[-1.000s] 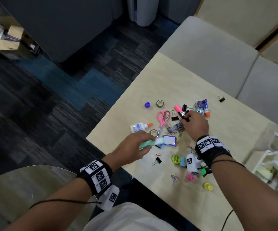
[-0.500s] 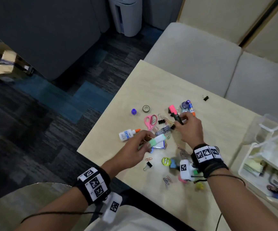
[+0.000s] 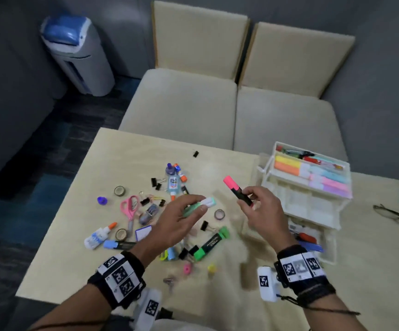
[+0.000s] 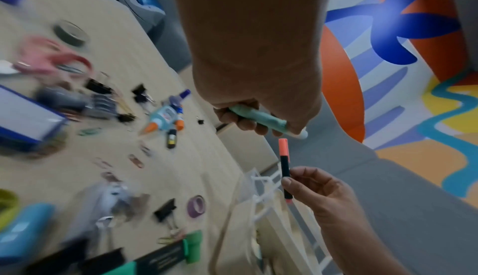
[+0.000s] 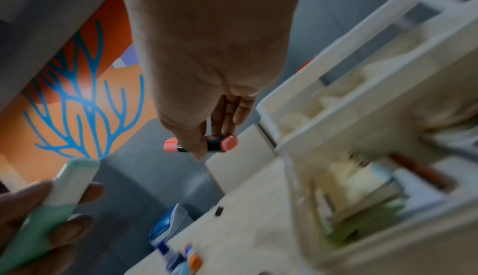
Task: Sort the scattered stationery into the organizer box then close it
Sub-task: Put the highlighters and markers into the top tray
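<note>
My left hand (image 3: 181, 220) grips a mint-green and white highlighter (image 3: 204, 204) above the pile of stationery; the same highlighter (image 4: 261, 118) shows in the left wrist view. My right hand (image 3: 263, 211) pinches a pink-capped black highlighter (image 3: 238, 191) in the air, just left of the white tiered organizer box (image 3: 311, 187). That pink highlighter (image 5: 207, 143) lies between thumb and fingers in the right wrist view. The organizer stands open, its top tray holding coloured highlighters and pens. Scattered on the table (image 3: 126, 158) are pink scissors (image 3: 129, 206), glue bottles, tape rolls, binder clips and a green highlighter (image 3: 211, 243).
Two beige seat cushions (image 3: 186, 101) stand beyond the table's far edge. A grey bin with a blue lid (image 3: 79, 53) is on the floor at far left. Spectacles (image 3: 392, 213) lie on the table right of the organizer.
Both hands have lifted off the pile and moved right toward the organizer, each carrying its highlighter. The head view has swung so that the whole organizer shows.
</note>
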### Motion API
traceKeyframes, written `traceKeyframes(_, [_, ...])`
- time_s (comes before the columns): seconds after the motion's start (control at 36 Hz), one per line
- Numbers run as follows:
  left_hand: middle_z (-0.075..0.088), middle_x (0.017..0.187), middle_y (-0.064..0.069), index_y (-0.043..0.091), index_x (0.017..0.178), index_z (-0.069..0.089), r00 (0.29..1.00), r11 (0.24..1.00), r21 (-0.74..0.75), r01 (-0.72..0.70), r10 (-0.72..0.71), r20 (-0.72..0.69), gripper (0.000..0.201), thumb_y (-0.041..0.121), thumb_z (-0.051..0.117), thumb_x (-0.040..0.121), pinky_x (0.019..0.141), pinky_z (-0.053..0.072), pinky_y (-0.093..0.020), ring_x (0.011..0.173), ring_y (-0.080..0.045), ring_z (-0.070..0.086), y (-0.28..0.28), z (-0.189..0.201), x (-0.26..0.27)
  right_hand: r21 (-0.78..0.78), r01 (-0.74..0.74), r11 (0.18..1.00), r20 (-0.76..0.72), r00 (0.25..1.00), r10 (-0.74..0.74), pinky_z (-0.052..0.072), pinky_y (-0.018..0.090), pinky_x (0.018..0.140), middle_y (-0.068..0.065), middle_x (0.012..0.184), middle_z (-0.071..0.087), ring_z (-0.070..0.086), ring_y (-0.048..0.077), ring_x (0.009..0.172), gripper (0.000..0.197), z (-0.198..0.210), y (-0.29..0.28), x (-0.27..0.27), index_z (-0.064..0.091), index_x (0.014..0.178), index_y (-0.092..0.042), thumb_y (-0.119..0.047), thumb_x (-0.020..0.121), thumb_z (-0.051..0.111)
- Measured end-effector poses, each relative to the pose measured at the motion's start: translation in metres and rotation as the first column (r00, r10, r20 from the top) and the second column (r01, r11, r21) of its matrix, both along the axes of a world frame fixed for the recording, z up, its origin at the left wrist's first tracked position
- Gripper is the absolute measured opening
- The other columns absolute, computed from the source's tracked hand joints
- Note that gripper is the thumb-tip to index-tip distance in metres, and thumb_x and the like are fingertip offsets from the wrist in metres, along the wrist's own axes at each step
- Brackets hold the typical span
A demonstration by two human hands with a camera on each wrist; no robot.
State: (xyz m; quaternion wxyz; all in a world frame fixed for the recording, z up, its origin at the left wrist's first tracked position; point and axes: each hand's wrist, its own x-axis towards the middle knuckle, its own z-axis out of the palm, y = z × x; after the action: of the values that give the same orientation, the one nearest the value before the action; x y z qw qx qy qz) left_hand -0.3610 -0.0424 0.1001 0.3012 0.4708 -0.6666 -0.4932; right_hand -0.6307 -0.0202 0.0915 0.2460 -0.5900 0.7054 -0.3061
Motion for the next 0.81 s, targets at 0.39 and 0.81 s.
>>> traceKeyframes(0.39, [0.052,0.108,0.006,0.024,0.13,0.068,0.875,0.848,-0.308,0.432,-0.311,0.372,0.032,0.033,0.068,0.099,0.084,0.051,-0.035,0.091,-0.015,0.059,-0.097,0.023,-0.21,0.075,0.413,0.908,0.129,0.898,-0.42,0.043,0.008,0.046,-0.002,0.086,0.069,0.064,-0.009,0.066,0.013,0.015,0.077,-0.156,0.073,0.096,-0.02,-0.014,0.09,0.083])
traceKeyframes(0.81, [0.057,0.113,-0.004,0.019,0.12,0.066,0.727,0.785,-0.266,0.56,-0.311,0.613,0.022,0.014,0.063,0.099,0.089,0.052,-0.048,0.102,-0.029,0.06,-0.111,-0.008,-0.29,0.119,0.555,0.823,-0.178,0.828,-0.532,0.052,0.031,0.063,-0.001,0.085,0.067,0.063,0.021,0.075,0.019,-0.039,0.072,-0.214,0.075,0.091,-0.02,-0.034,0.081,0.084])
